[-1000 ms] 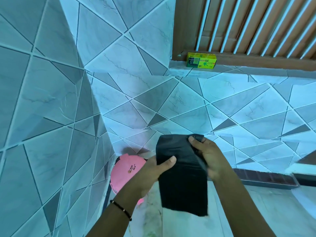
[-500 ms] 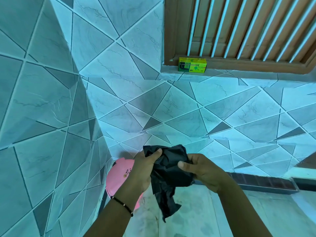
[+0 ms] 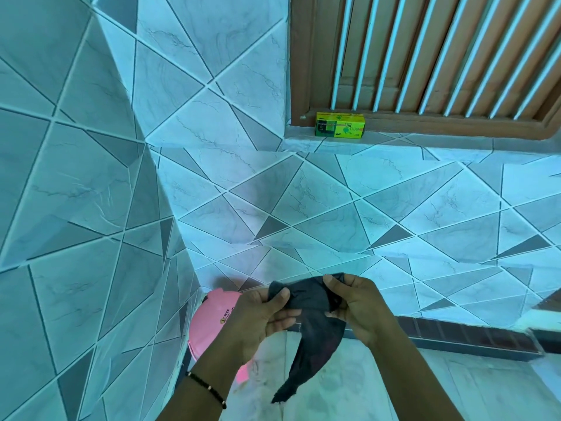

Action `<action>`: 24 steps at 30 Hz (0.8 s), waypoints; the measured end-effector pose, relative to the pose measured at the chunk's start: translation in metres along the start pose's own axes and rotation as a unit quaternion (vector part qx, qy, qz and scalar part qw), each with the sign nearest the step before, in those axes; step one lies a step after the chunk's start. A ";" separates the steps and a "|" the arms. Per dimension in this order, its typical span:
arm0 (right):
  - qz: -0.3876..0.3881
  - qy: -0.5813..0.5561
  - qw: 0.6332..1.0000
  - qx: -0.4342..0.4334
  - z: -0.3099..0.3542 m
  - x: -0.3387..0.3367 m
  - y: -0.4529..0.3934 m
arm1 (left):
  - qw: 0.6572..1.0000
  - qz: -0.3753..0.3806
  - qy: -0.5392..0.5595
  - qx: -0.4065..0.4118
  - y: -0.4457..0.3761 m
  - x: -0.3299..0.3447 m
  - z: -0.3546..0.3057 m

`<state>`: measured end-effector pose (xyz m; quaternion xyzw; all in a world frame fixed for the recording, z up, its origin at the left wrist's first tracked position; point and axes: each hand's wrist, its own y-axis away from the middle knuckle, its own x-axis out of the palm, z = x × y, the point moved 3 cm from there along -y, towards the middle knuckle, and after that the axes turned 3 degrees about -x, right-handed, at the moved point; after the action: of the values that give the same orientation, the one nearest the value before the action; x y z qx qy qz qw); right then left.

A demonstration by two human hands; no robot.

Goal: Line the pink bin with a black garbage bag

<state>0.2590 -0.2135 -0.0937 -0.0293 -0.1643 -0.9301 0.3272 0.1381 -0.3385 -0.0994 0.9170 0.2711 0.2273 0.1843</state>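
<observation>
The person was working at opening a crumpled black garbage bag (image 3: pixel 312 326), held up in front of a tiled wall (image 3: pixel 273 192). The left hand (image 3: pixel 261 317) pinched its upper left edge between thumb and fingers; the right hand (image 3: pixel 355 302) gripped the upper right edge. The rest hung down in a narrow tail. The pink bin (image 3: pixel 212 320) stood on the floor in the corner, below and behind the left hand, apparently still unlined. Next, the bag's mouth probably needed finding and spreading.

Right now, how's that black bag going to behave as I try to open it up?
The black garbage bag looks floppy: it sags between the left hand and right hand, its tail dangling. Probably very light, since fingertip pinches hold it. The thin film may cling together, so finding the opening could take rubbing.
</observation>
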 end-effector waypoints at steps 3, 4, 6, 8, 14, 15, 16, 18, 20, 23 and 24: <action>0.012 0.045 0.999 0.022 -0.002 -0.001 0.003 | 1.000 -0.019 -0.016 0.017 0.002 0.000 -0.002; 0.011 0.063 0.998 0.022 -0.003 -0.001 0.002 | 0.999 -0.030 -0.021 0.023 0.003 0.000 -0.003; 0.004 0.068 0.998 0.010 -0.004 0.000 0.002 | 0.998 -0.051 -0.025 0.035 0.004 0.000 -0.005; -0.002 0.045 0.999 0.000 -0.005 0.002 0.002 | 0.997 -0.053 -0.016 0.047 0.005 0.000 -0.005; -0.029 -0.030 0.999 -0.002 -0.005 0.002 0.003 | 0.995 -0.058 0.034 0.069 0.004 -0.009 -0.003; -0.031 -0.033 0.999 -0.002 -0.006 0.002 0.002 | 0.994 -0.073 0.041 0.072 0.004 -0.011 -0.003; -0.031 -0.035 0.999 -0.002 -0.008 0.002 0.002 | 0.993 -0.084 0.045 0.073 0.004 -0.013 -0.003; -0.024 -0.031 0.999 0.006 -0.009 0.003 0.002 | 0.991 -0.098 0.041 0.080 0.005 -0.015 -0.004; -0.014 -0.009 1.000 0.020 -0.010 0.003 0.003 | 0.990 -0.107 0.025 0.089 0.006 -0.014 -0.005; -0.064 0.144 0.987 0.015 -0.015 0.002 0.002 | 0.986 -0.128 0.007 0.107 0.003 -0.014 -0.006; -0.108 0.241 0.964 -0.018 -0.016 0.001 0.002 | 0.985 -0.133 0.008 0.109 0.002 -0.014 -0.006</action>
<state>0.2599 -0.2208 -0.1077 0.2076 -0.0663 -0.9423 0.2541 0.1255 -0.3473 -0.0981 0.8857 0.4149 0.1770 0.1093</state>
